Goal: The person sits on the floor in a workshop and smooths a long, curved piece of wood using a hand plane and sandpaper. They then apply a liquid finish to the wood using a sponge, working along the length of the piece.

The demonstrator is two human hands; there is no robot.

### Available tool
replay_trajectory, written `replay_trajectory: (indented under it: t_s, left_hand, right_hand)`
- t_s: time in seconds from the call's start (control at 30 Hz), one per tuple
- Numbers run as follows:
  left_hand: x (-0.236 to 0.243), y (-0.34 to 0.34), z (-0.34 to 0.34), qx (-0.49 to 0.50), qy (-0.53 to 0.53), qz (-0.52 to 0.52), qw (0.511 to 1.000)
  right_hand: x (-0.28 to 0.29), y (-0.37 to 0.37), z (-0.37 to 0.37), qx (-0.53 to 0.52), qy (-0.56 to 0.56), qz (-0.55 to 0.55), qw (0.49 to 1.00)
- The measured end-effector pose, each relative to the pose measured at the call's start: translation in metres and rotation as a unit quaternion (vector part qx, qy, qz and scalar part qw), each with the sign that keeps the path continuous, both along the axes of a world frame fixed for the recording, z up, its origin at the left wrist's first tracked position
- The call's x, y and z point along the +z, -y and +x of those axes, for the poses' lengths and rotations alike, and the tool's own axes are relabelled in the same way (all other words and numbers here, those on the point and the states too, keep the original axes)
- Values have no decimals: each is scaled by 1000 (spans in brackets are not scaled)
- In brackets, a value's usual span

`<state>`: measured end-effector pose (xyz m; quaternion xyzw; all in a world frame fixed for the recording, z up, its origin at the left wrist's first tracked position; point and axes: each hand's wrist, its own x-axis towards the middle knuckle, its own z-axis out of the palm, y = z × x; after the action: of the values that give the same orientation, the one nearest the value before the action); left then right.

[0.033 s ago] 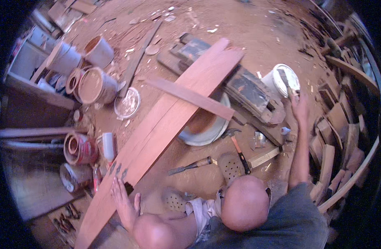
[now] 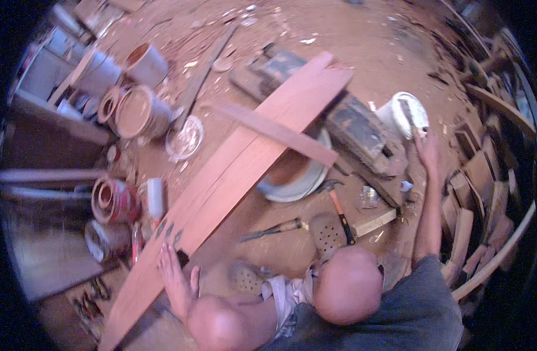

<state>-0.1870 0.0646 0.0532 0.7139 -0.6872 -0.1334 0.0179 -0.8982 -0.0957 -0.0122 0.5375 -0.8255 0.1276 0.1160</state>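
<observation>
Two bare hands work apart. The left hand [image 2: 178,284] lies on the right edge of a long reddish board [image 2: 216,181], toward its near end, fingers straight and close together, thumb apart. A narrow strip [image 2: 280,136] crosses the board, overhanging both long edges. The right hand [image 2: 430,153] reaches a white bucket [image 2: 390,117], fingers at a flat tool [image 2: 405,110]; whether they pinch it cannot be told.
</observation>
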Motion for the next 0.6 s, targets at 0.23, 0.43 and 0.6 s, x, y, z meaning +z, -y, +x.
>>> replay_trajectory:
  t_s: [0.23, 0.43, 0.6]
  left_hand:
    - [-24, -37, 5, 175, -265, -104, 943]
    - [-13, -3, 4, 191, -214, -227, 931]
    - [10, 16, -27, 35, -28, -109, 993]
  right_hand:
    - [-32, 6, -37, 53, 58, 54, 995]
    - [-53, 7, -59, -100, 127, -29, 986]
    - [-59, -6, -91, -49, 148, -79, 985]
